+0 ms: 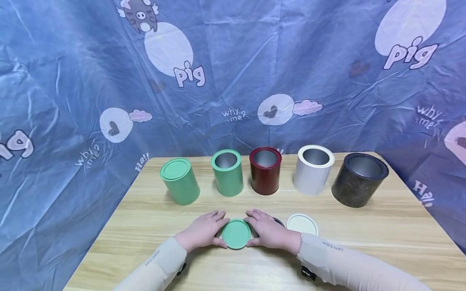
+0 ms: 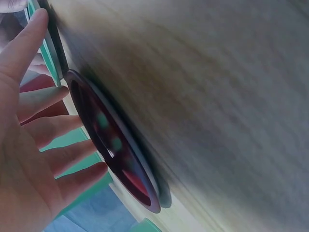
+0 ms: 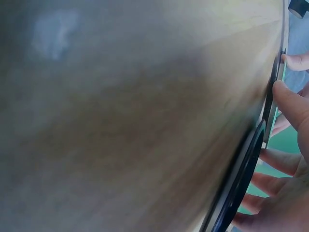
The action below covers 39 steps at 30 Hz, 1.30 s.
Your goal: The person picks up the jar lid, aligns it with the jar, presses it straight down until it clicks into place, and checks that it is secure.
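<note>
A round green lid [image 1: 236, 234] lies flat on the wooden table [image 1: 364, 242] near its front edge. My left hand [image 1: 204, 231] rests to its left and my right hand [image 1: 269, 233] to its right, both with straight fingers and thumbs against the lid's rim. In the left wrist view the left hand [image 2: 29, 145] spreads over a dark red lid [image 2: 113, 150], thumb on the green lid [image 2: 48, 53]. In the right wrist view the right hand [image 3: 289, 159] lies over a black lid [image 3: 239, 188], which peeks out in the head view [image 1: 279, 221].
A white lid [image 1: 302, 223] lies just right of my right hand. Behind stands a row of cans: a closed green can [image 1: 179, 180], then open green [image 1: 227, 171], dark red [image 1: 265, 169], white [image 1: 314, 169] and black [image 1: 359, 179] cans. A blue printed cloth hangs behind.
</note>
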Each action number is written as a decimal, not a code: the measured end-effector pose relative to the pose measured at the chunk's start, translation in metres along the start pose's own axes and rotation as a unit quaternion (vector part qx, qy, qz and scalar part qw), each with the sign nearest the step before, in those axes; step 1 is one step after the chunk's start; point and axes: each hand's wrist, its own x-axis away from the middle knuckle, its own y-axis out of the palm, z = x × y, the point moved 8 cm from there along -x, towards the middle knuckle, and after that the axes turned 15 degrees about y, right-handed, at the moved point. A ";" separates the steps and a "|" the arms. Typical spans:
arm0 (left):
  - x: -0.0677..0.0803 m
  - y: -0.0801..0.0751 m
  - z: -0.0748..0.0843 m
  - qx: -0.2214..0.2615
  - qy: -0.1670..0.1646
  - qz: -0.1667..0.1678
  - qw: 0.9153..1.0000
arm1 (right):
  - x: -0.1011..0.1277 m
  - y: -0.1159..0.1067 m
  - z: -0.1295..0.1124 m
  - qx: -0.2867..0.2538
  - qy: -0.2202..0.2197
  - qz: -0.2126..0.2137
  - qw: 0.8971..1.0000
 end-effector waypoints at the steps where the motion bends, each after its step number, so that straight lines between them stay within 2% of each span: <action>1: 0.000 0.000 0.000 0.002 -0.001 0.000 1.000 | 0.000 0.000 0.000 -0.002 -0.001 0.001 1.000; 12: 0.000 -0.002 -0.002 0.024 -0.001 0.011 1.000 | -0.002 -0.005 0.003 -0.038 0.002 -0.007 0.999; 19: 0.000 -0.007 -0.002 0.026 0.014 0.033 0.999 | -0.003 -0.011 0.004 -0.068 -0.005 -0.006 0.998; 27: 0.000 -0.015 -0.004 0.034 0.012 0.063 0.997 | -0.008 -0.021 0.004 -0.095 -0.013 0.005 0.995; 34: 0.002 -0.019 -0.007 0.063 -0.003 0.081 0.995 | -0.010 -0.028 0.006 -0.093 -0.020 0.009 0.995; 39: 0.002 -0.023 -0.009 0.057 -0.001 0.091 0.994 | -0.011 -0.034 0.005 -0.097 -0.025 0.006 0.995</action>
